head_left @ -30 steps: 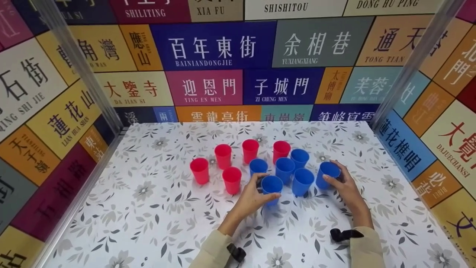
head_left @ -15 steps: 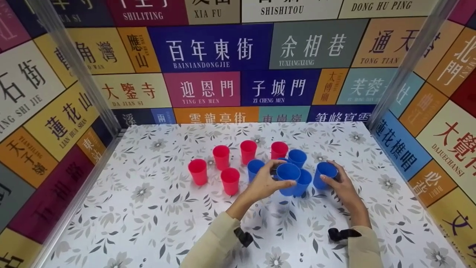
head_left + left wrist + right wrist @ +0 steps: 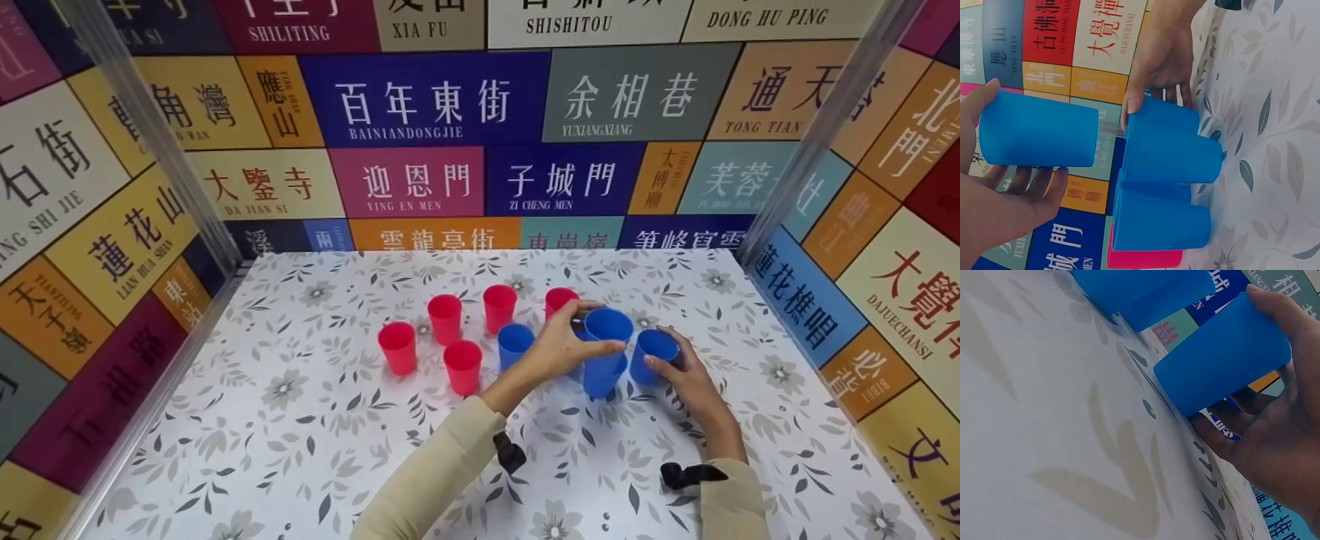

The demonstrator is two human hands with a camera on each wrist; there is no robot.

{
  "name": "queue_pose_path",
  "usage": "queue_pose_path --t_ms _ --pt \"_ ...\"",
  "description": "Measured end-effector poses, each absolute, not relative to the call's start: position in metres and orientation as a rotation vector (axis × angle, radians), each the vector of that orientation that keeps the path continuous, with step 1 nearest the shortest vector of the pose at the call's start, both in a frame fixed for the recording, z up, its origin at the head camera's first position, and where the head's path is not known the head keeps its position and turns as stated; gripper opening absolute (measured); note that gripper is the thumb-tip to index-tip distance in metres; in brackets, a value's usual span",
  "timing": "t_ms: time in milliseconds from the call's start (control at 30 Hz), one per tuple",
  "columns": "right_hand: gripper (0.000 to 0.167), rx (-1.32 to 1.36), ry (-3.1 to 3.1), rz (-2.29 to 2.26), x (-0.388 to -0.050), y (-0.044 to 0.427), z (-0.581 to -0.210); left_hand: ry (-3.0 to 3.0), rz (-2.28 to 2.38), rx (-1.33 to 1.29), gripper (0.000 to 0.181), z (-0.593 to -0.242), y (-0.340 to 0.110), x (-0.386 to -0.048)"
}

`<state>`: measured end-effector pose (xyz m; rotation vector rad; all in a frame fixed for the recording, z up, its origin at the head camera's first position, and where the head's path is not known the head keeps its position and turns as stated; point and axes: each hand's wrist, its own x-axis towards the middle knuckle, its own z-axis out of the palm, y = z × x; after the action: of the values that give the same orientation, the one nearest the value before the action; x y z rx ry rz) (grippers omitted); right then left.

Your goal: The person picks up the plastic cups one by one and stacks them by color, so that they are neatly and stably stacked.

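Observation:
My left hand (image 3: 559,346) holds a blue plastic cup (image 3: 609,328) by its sides, thumb in front and fingers behind. In the left wrist view this cup (image 3: 1039,130) is raised above the rims of the standing blue cups (image 3: 1176,152), apart from them. My right hand (image 3: 691,379) grips another blue cup (image 3: 649,364), which stands upright on the table; the right wrist view shows fingers curled round this cup (image 3: 1227,354). A further blue cup (image 3: 600,381) stands below the raised one, and one more blue cup (image 3: 514,343) is left of my left hand. Others are mostly hidden behind that hand.
Several red cups stand upright left of and behind the blue ones, among them a near red cup (image 3: 463,367) and a far red cup (image 3: 560,300) partly behind my left hand. The table (image 3: 300,450) has a floral cover, with sign-patterned walls (image 3: 420,97) round it.
My left hand has lifted its blue cup and carried it rightward and away from me, over the blue group. My right hand keeps its grip on its cup in nearly the same place.

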<state>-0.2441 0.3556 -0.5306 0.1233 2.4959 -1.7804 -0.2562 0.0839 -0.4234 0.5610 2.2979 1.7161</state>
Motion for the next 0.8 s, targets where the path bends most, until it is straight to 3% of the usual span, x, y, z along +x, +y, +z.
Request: queue_pose_path --t_ms 800 --pt "0.085 0.15 2.451 -1.728 -0.246 0.359 -0.529 2.353 1.755 0.483 0.068 -0.403 0.139 -0.278"
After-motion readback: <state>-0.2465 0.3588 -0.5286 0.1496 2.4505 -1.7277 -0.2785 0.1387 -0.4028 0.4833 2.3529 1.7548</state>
